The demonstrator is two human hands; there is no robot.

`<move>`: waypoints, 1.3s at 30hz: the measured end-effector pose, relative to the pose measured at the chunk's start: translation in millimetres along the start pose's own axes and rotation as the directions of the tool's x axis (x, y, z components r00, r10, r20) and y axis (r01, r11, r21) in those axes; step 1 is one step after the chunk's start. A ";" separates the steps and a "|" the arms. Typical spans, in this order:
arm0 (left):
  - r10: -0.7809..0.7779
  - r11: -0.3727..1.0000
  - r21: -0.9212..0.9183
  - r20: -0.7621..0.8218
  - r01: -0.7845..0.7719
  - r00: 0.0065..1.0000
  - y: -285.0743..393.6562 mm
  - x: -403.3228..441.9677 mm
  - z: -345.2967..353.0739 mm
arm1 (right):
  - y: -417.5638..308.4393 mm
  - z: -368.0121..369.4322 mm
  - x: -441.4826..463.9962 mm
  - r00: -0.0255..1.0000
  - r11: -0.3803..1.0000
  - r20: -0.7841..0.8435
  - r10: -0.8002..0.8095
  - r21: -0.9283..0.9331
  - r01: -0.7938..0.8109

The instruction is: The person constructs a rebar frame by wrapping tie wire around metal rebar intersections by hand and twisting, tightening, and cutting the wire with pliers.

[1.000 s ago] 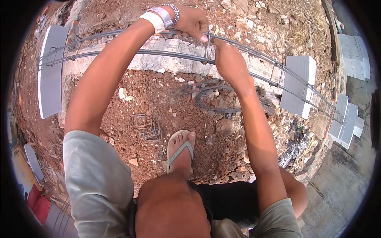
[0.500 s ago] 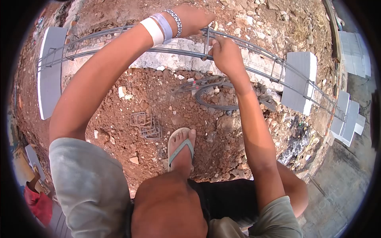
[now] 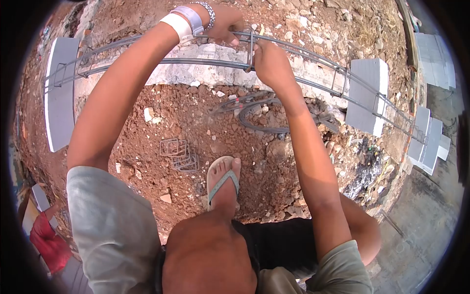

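Reddish soil bears unfitted stirrups; your right hand pinches a mounted stirrup on rebars, grip of your left hand unclear

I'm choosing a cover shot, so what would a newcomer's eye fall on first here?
Probably the left hand and right hand, close together at top centre, on either side of a metal frame. Next, long metal bars sweep across the upper picture, over a grey block at each side. Lower down, a sandalled foot stands on reddish soil, right of some loose metal frames.
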State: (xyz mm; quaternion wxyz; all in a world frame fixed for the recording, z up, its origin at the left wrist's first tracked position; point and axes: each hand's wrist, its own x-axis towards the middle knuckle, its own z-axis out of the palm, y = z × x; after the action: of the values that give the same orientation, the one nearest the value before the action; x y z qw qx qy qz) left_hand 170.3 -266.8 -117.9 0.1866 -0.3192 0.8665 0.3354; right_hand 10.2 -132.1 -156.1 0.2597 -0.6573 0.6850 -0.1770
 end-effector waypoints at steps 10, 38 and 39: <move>0.161 0.973 -0.201 0.219 -0.117 0.962 -27.6 12.0 -24.4 | 11.1 3.8 -3.3 0.996 1.000 -0.086 -0.029 -0.006 0.029; -0.166 0.765 -0.561 0.302 0.316 0.939 4.1 2.3 -44.0 | 31.2 -22.6 10.7 0.962 0.975 0.271 0.035 0.201 -0.092; -0.118 0.865 -0.442 0.279 0.237 0.953 0.3 7.0 -45.4 | 30.0 -21.4 13.3 0.965 0.990 0.263 0.015 0.130 -0.050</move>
State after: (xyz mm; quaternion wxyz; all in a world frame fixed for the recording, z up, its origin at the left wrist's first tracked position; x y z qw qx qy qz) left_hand 160.1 -301.4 -89.5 0.2382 -0.3903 0.6964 0.5531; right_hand -26.6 -145.2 -158.1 0.3947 -0.6443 0.6419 -0.1308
